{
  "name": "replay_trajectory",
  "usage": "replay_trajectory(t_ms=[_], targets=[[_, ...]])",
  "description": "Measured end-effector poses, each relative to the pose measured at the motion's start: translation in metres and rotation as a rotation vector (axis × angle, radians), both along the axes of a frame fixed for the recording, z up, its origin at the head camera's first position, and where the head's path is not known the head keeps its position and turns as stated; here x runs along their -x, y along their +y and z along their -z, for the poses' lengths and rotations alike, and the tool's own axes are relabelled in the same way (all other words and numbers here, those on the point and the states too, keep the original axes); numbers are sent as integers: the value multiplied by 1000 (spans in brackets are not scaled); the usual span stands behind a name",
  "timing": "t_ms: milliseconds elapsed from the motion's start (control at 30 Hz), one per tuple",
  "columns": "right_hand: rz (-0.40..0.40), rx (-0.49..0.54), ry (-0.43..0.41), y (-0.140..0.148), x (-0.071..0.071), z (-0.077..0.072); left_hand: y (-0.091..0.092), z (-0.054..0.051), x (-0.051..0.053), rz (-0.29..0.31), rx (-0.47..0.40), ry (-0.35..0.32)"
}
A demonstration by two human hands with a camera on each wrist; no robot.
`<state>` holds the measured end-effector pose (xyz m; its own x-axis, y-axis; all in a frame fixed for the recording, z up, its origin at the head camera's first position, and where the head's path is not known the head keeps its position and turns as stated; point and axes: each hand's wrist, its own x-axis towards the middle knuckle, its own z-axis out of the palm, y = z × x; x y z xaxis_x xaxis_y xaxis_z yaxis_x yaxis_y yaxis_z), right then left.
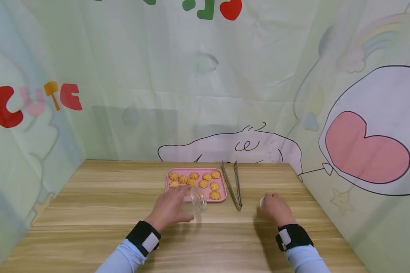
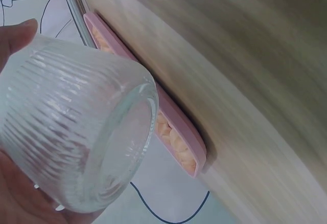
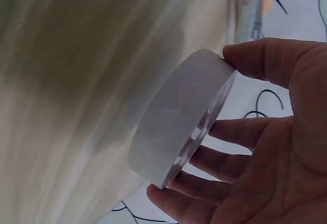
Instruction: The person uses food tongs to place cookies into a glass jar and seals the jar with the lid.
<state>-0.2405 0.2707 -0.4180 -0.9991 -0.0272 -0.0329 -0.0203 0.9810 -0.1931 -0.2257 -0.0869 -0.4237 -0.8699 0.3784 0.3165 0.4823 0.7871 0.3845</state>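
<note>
A clear ribbed glass jar [image 2: 76, 127] is gripped by my left hand [image 1: 171, 208], fingers and thumb round its side. The jar is tilted over in the air, just in front of the pink tray [image 1: 196, 169], and I see nothing inside it. On the tray lie several swirled golden cookies [image 1: 214, 195]. My right hand [image 1: 276, 208] holds a round white lid [image 3: 179, 116] by its rim, thumb on one side and fingertips along the other. The lid is tipped on edge close over the table; most of it is hidden by the hand in the head view.
Metal tongs [image 1: 238, 189] lie spread on the wooden table [image 1: 123, 189], between the tray and my right hand. A printed cloth [image 1: 133, 76] with cartoon drawings stands behind the table and along both sides.
</note>
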Motion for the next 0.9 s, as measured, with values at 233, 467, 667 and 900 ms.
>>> replay_trajectory(t_ms=[233, 467, 667, 900], targets=[[-42, -17, -6, 6, -5, 14, -2, -3, 1, -13, -18, 6], [13, 43, -25, 8, -5, 23, -4, -8, 1, -52, -28, -7], [11, 84, 9, -1, -10, 19, -7, -8, 4, -113, -107, -57], [-6, 123, 67, -19, -15, 10, -15, -9, 11, -203, -158, -87]])
